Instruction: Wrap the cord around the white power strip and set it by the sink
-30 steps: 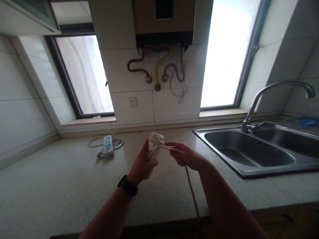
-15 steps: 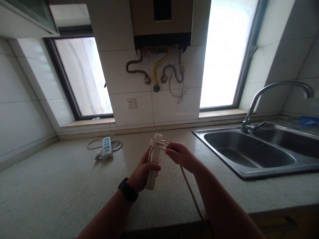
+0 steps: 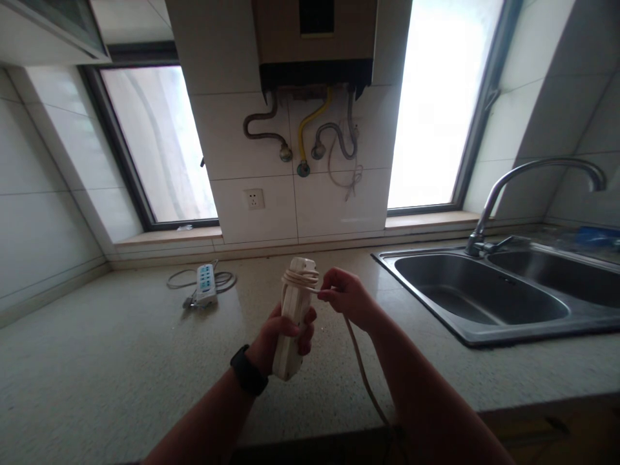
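A white power strip [image 3: 289,349] stands tilted above the counter, with my left hand [image 3: 277,336] wrapped around its lower half. Several turns of its pale cord [image 3: 299,278] circle the upper end of the strip. My right hand [image 3: 349,298] pinches the cord just to the right of those turns. From that hand the loose cord [image 3: 361,368] runs down past the counter's front edge, where its end is hidden. A dark watch [image 3: 248,371] sits on my left wrist.
Another power strip [image 3: 206,285], white and blue with a grey cord, lies on the speckled counter [image 3: 121,361] at left. A double steel sink [image 3: 465,336] with a curved faucet [image 3: 489,206] is at right. A wall socket [image 3: 254,199] and water heater [image 3: 317,48] are behind.
My left hand has turned the white power strip so that its broader face shows. My right hand has shifted slightly left and up, still pinching the cord.
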